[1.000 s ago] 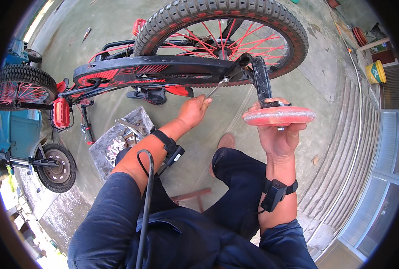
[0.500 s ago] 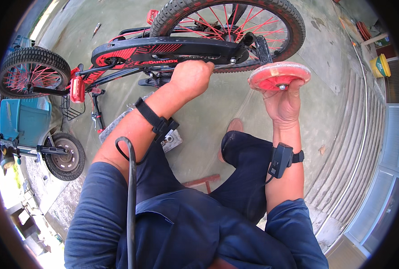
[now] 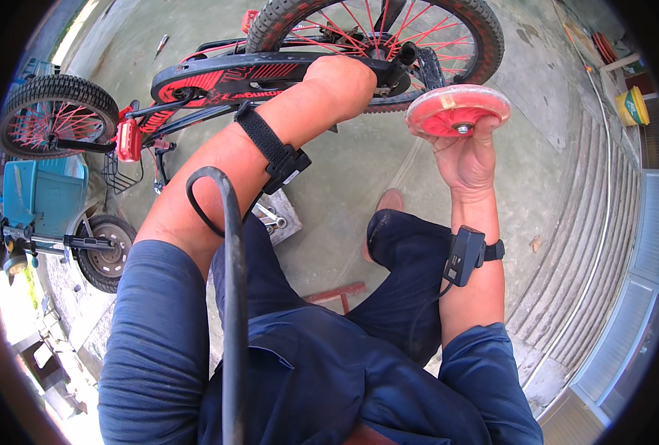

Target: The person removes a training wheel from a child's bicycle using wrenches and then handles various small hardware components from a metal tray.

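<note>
The right hand [image 3: 469, 157] is closed around the underside of a translucent red training wheel [image 3: 457, 110], holding it flat and face-up with its metal hub bolt showing — just beside the rear wheel [image 3: 389, 37] of the small red-and-black bicycle [image 3: 218, 78]. The left hand [image 3: 348, 74] reaches over the black chain guard [image 3: 270, 70], its fingers hidden behind the frame, so I cannot tell whether it grips anything — it seems to steady the bike near the axle.
</note>
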`<state>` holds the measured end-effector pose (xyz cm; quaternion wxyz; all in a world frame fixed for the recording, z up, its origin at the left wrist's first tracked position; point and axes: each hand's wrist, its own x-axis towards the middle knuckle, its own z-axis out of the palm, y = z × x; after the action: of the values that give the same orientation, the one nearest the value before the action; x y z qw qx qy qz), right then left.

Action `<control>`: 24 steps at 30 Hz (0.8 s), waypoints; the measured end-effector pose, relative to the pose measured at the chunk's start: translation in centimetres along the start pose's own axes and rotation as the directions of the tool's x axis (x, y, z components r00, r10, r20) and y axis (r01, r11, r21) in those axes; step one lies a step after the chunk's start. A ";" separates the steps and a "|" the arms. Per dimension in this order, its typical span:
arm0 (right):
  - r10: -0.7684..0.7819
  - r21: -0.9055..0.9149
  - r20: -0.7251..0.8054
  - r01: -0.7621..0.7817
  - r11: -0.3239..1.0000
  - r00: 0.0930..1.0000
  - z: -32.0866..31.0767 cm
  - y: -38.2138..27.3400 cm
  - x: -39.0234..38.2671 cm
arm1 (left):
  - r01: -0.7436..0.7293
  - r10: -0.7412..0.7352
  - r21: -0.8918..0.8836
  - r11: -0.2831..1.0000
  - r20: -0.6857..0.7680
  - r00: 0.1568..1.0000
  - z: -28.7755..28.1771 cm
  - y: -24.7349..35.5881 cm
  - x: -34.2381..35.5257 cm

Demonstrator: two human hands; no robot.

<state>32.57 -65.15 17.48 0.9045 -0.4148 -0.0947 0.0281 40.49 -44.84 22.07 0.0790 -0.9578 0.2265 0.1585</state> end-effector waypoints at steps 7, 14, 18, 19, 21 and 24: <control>-0.011 -0.019 -0.014 0.011 1.000 1.000 -0.4 0.5 0.2 | -0.037 -0.028 -0.271 0.962 -0.230 0.973 7.8 -2.6 -0.2; -0.012 0.031 -0.138 0.016 0.999 0.990 -0.5 0.2 -0.2 | -0.090 -0.014 -0.295 0.951 -0.332 0.943 8.7 -3.6 0.2; 0.001 -0.033 -0.077 -0.004 0.999 0.997 -0.2 -0.4 -0.4 | -0.126 -0.006 -0.311 0.942 -0.391 0.920 9.2 -3.5 0.0; -0.003 -0.015 -0.097 0.002 1.000 0.995 -0.4 -0.2 -0.4 | -0.132 -0.010 -0.316 0.939 -0.410 0.912 9.5 -3.5 -0.1; -0.014 0.022 -0.134 0.017 1.000 0.991 -0.7 0.1 -0.5 | -0.148 -0.010 -0.314 0.938 -0.450 0.893 10.6 -3.7 0.2; 0.008 0.012 -0.109 -0.007 1.000 0.994 0.1 -0.2 -0.7 | -0.162 -0.039 -0.376 0.912 -0.473 0.880 12.3 -3.5 0.5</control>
<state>31.91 -65.34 17.62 0.9106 -0.4109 -0.0435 0.0095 39.22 -39.19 10.62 -0.1834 -0.9547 0.2321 -0.0325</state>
